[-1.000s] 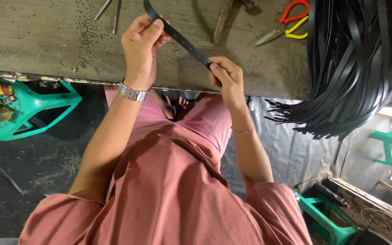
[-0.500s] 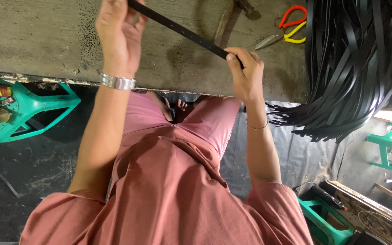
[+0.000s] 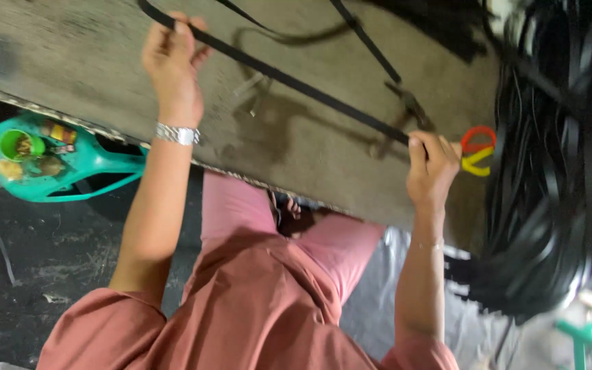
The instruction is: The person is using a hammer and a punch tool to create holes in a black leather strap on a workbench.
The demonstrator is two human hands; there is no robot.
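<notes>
A teal plastic stool (image 3: pixel 63 171) holding small odds and ends stands off the left end of the worktop (image 3: pixel 90 75), below its near edge. The left hand (image 3: pixel 171 58), a metal watch (image 3: pixel 177 134) on its wrist, is closed around a black strap (image 3: pixel 289 79) near the far edge. The strap runs taut above the worktop, slanting toward the near right corner, where the right hand (image 3: pixel 432 164) pinches its other end. Red-and-yellow-handled scissors (image 3: pixel 475 151) lie just beside that hand. A heap of black straps (image 3: pixel 549 171) covers the right end.
</notes>
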